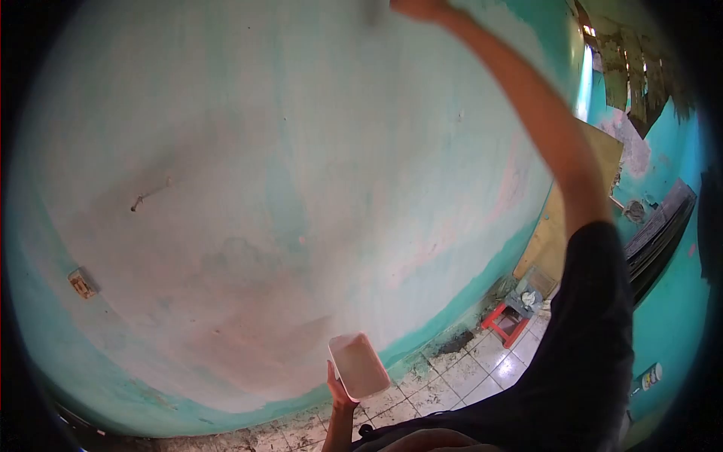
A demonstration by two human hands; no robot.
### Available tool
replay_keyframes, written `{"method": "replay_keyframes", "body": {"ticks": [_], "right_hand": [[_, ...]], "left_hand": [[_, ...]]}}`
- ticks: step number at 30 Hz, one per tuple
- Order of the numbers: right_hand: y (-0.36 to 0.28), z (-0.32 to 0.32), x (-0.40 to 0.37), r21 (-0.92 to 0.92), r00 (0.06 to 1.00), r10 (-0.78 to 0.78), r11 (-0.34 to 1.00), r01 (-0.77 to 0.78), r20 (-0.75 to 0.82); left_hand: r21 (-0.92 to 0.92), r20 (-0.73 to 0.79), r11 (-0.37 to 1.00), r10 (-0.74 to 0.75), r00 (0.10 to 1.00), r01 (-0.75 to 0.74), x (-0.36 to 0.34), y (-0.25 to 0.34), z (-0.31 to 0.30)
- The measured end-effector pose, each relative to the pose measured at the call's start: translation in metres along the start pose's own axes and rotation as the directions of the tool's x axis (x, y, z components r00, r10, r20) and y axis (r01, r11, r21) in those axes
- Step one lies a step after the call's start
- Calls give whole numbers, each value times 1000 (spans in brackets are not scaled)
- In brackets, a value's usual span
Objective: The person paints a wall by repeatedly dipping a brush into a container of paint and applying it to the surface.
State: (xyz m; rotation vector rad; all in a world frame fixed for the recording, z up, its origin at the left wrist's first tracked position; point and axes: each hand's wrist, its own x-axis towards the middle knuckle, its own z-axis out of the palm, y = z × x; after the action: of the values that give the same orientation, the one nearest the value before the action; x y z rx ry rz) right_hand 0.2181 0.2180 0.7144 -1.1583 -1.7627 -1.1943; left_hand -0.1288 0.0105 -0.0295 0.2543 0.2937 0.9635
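1. Pink-grey paste fills a small white tub (pixel 360 367), low in the middle of the view and close to the wall.
2. The left hand (pixel 337 389) holds the tub from below. Its fingers are clamped on the near end, with the thumb up along the side.
3. The right hand (pixel 422 7) is high up at the top edge of the view, against the wall (pixel 248 173). It is cut off and blurry, so I cannot tell if its fingers are apart or closed, or what they hold.
4. The wall is pale and patchy in the middle, with green paint round the edges. A socket (pixel 81 282) sits at the left.
5. Down on the right are floor tiles (pixel 471 377), a red stool (pixel 503 322) and a board (pixel 561 226) leaning on the wall.
6. It looks like paste is being spread up high. A next stroke would need the tub kept level and a steady reach.
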Motion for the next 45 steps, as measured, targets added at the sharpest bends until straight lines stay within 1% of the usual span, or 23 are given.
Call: {"method": "replay_keyframes", "body": {"ticks": [1, 2, 4, 5, 10, 11, 13, 14, 15, 18, 19, 21, 22, 24, 26, 30, 34, 37, 38, 39, 41, 43, 45], "right_hand": [[-12, 27, -36, -69, 979, -156, 987, 148, -135], [-71, 2, -103, 40, 999, -9, 999, 10, -33], [-119, 40, -207, 47, 985, 165, 985, -167, 47], [-147, 55, -263, 41, 984, 177, 983, -176, -7], [-271, 116, -537, 240, 906, 335, 886, -396, 258], [-293, 126, -593, 232, 867, 367, 860, -454, 337], [-321, 160, -708, 125, 552, 269, 810, -573, 789], [-323, 141, -713, 164, 423, 121, 799, -578, 898], [-323, 136, -714, 179, 419, 105, 792, -583, 902], [-280, 148, -664, 131, 595, 313, 801, -584, 740], [-258, 136, -611, 108, 697, 405, 817, -566, 592], [-212, 75, -488, 280, 775, 395, 772, -571, 493], [-197, 55, -444, 369, 872, 409, 792, -486, 270], [-185, 13, -380, 412, 894, 444, 804, -428, 62], [-196, 5, -367, 530, 860, 510, 722, -446, 29], [-273, -25, -422, 670, 824, 398, 486, -562, 403], [-309, -71, -487, 705, 744, -29, 346, -619, 667], [-307, -108, -524, 772, 733, -249, 287, -568, 632], [-302, -122, -534, 760, 717, -255, 276, -589, 648], [-297, -136, -543, 727, 659, -313, 365, -582, 684], [-285, -157, -557, 676, 574, -359, 452, -583, 736], [-276, -172, -568, 645, 447, -465, 543, -538, 764], [-270, -183, -580, 587, 373, -456, 575, -570, 808]], "left_hand": [[-20, -1, 999, 33, 999, -33, 1, -8, -7], [-25, -9, 999, 29, 1000, -29, -1, -14, -7], [-29, 39, 1000, -6, 999, 7, -5, -19, 1], [-35, 21, 999, 1, 1000, 0, -7, -23, 3], [-100, -27, 994, 34, 999, -37, -25, -40, -10], [-119, -32, 992, 27, 999, -30, -32, -39, -11], [-76, -80, 994, 77, 994, -83, -50, -36, -7], [-59, -89, 995, 80, 993, -86, -59, -36, -11], [-42, -101, 996, 80, 992, -84, -69, -36, -15], [-7, -68, 995, 103, 992, -104, -90, -34, -28], [1, -90, 995, 100, 991, -101, -91, -34, -26], [-7, -32, 997, 78, 996, -78, -94, -35, -21], [-17, -4, 997, 69, 998, -69, -95, -35, -17], [-46, 46, 997, 64, 997, -62, -98, -34, -9], [-83, 85, 994, 71, 994, -64, -100, -34, -3], [-58, 68, 988, 149, 987, -145, -93, -38, -19], [-53, 74, 976, 217, 973, -213, -92, -52, 49], [-42, -62, 975, 215, 975, -217, -86, -68, 34], [79, -68, 970, 235, 970, -230, -84, -74, 36], [196, -72, 953, 248, 966, -230, -84, -82, 41], [99, -47, 989, 118, 992, -113, -87, -93, 65], [183, 69, 978, 91, 993, -102, -83, -108, 74], [24, 92, 1000, -19, 996, 17, -78, -123, 81]]}}
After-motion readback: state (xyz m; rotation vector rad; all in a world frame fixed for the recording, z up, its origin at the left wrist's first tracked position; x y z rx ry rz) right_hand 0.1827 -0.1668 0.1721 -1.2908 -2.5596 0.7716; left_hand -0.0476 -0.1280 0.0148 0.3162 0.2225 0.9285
